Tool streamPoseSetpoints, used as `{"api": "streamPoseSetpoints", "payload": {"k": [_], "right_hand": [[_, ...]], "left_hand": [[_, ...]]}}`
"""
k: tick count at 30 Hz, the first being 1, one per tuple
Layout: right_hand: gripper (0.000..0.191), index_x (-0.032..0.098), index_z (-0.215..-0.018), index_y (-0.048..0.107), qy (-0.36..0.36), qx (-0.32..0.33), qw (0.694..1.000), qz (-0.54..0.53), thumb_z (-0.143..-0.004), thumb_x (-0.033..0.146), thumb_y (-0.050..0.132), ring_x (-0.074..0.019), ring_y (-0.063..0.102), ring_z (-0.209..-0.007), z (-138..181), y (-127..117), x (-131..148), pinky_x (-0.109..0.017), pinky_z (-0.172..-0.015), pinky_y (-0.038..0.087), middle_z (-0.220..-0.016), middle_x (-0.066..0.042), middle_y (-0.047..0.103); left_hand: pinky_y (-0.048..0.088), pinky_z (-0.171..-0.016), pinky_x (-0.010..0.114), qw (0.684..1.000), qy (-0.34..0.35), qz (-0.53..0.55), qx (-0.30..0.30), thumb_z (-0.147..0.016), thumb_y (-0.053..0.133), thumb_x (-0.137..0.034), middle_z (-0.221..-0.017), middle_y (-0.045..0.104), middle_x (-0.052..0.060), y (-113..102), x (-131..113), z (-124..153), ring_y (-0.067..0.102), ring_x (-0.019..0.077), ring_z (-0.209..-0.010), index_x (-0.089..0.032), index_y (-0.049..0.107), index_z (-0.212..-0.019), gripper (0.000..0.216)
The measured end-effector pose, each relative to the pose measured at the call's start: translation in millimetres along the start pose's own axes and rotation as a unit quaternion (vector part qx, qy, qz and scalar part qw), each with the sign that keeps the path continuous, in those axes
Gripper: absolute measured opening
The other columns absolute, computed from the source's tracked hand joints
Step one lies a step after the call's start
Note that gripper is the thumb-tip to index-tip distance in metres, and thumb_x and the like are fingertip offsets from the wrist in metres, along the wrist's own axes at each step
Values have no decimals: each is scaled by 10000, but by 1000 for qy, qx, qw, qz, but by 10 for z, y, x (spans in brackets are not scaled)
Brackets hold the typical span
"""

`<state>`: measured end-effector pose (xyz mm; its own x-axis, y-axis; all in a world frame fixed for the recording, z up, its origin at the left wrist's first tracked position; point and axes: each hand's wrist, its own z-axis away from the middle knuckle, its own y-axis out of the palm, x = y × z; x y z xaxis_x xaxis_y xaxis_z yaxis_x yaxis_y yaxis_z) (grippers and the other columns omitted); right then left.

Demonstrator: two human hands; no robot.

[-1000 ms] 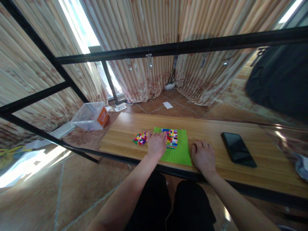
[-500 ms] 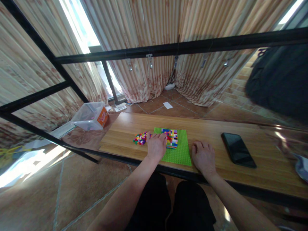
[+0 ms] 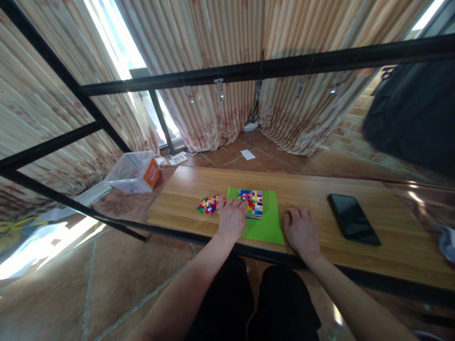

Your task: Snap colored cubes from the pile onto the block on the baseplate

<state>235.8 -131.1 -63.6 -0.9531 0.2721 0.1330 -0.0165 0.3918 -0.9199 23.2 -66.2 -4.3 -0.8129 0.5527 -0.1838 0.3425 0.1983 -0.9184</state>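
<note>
A green baseplate [image 3: 267, 223] lies on the wooden table [image 3: 313, 189], with a block of many-coloured small bricks [image 3: 251, 202] pressed onto its far left part. A loose heap of coloured bricks [image 3: 209, 204] sits just left of the plate. My left hand [image 3: 232, 219] rests on the plate's left edge, fingers bent, fingertips touching the built block; whether it holds a brick is hidden. My right hand [image 3: 300, 228] lies palm down on the table just right of the plate, fingers loosely curled, holding nothing.
A black phone [image 3: 352, 219] lies on the table to the right. A clear plastic box with an orange label [image 3: 134, 171] stands on the floor at the left. Black frame bars [image 3: 270, 68] cross overhead and along the table's near edge. Curtains hang behind.
Both hands stay almost where they were. My left hand's fingers shifted slightly against the built block.
</note>
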Motion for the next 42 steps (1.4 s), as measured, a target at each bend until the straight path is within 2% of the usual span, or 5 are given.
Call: {"api": "streamPoseSetpoints", "payload": {"k": [16, 19, 23, 29, 42], "right_hand": [[278, 145, -1057, 661, 1, 7, 1000, 26, -955, 263, 430, -269, 511, -966, 8, -7, 13, -357, -777, 323, -1066, -138, 637], [280, 147, -1041, 665, -2, 4, 1000, 28, -955, 265, 427, -273, 511, -967, 8, -5, 8, -359, -772, 325, -1056, -139, 639], [289, 137, -1040, 666, -6, -3, 1000, 21, -953, 266, 422, -279, 511, -979, 12, 8, -1, -359, -767, 327, -1059, -146, 641], [299, 133, -1055, 663, -8, -2, 1000, 21, -945, 276, 425, -292, 520, -973, 9, 64, -54, -373, -771, 331, -1055, -154, 647], [318, 129, -1051, 668, -22, -7, 999, 29, -945, 283, 411, -291, 530, -958, 9, 69, -72, -370, -768, 341, -1055, -154, 657]], "left_hand": [[354, -1049, 512, 999, 7, 10, 35, -903, 481, -91, -1071, 714, 62, -121, 38, 9, 584, 260, -1053, -227, 649, -1166, 340], [430, -981, 448, 998, -37, 42, -19, -918, 458, -104, -1062, 710, 84, -159, 178, 91, 597, 259, -1032, -202, 608, -1243, 371], [486, -927, 385, 984, -121, 101, -81, -916, 455, -97, -1052, 703, 90, -121, 458, 410, 624, 235, -1005, -184, 638, -1126, 293], [513, -872, 367, 971, -203, 110, -56, -870, 521, -94, -992, 693, 83, 2, 682, 843, 634, 231, -961, -178, 640, -1086, 261], [479, -962, 394, 990, -136, 42, 0, -891, 513, -129, -1054, 674, 113, 150, 595, 443, 598, 256, -1035, -144, 681, -1086, 259]]}}
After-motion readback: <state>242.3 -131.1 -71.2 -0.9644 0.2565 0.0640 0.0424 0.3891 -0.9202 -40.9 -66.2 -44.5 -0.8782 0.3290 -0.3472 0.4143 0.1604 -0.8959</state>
